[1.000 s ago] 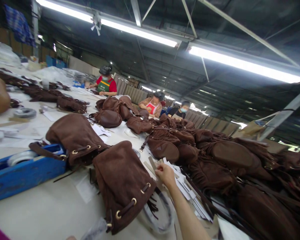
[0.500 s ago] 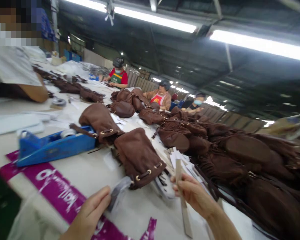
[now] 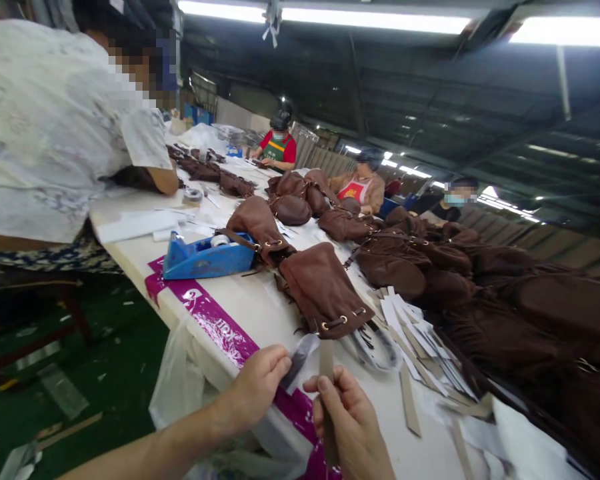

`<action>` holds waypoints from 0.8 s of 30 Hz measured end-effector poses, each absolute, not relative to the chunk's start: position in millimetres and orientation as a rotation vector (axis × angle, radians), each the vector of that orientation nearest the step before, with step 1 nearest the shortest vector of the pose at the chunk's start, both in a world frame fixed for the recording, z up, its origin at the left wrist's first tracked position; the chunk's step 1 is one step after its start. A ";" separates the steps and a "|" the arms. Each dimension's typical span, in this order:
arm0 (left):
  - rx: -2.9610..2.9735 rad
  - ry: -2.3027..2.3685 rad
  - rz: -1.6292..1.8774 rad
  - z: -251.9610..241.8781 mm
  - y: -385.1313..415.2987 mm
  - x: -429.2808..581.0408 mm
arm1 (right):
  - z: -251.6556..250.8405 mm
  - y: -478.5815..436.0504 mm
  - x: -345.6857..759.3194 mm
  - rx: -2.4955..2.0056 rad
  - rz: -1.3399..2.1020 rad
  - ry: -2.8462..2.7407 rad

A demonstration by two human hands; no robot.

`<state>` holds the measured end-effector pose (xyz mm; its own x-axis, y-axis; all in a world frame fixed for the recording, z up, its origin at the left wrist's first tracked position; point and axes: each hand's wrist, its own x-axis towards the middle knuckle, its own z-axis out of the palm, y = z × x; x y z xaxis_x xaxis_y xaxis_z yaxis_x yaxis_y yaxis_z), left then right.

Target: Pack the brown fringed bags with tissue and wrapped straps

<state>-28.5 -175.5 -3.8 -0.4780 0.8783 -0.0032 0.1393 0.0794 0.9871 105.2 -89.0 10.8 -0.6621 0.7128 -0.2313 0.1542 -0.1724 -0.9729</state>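
My left hand (image 3: 264,379) is closed on a dark strap wrapped in clear plastic (image 3: 300,357), at the near end of a brown drawstring bag (image 3: 325,287). Close on its right, my right hand (image 3: 347,417) grips a grey-brown cardboard strip (image 3: 327,360), which stands roughly upright between thumb and fingers. The bag lies on the white table with gold eyelets along its gathered opening. Another plastic-covered loop of strap (image 3: 387,353) curves out to the right of the bag's opening.
White and brown strips (image 3: 420,340) lie in a loose pile on the right. Heaped brown bags (image 3: 545,313) fill the table's far side. A blue tape dispenser (image 3: 207,259) stands by purple printed tape (image 3: 220,327). A co-worker in a white patterned top (image 3: 55,127) leans in at left; several others work beyond.
My right hand has brought the cardboard strip leftward from beside the strip pile, close to my left hand. The view has swung, showing more of the left co-worker and the floor.
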 end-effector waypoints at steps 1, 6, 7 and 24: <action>1.067 1.774 1.433 -4.5 -176.3 -27.6 | 8.0 -91.3 100.6 -0.977 1.860 -1.691; 1.259 1.986 1.286 -9.3 -180.3 -27.8 | -6.2 -96.2 84.8 -0.970 1.816 -1.628; 1.281 2.010 1.250 -9.3 -181.6 -28.6 | -8.3 -97.4 83.0 -0.973 1.829 -1.620; 1.064 1.821 1.340 -4.0 -194.8 -36.4 | -6.5 -106.8 82.4 -1.015 1.774 -1.661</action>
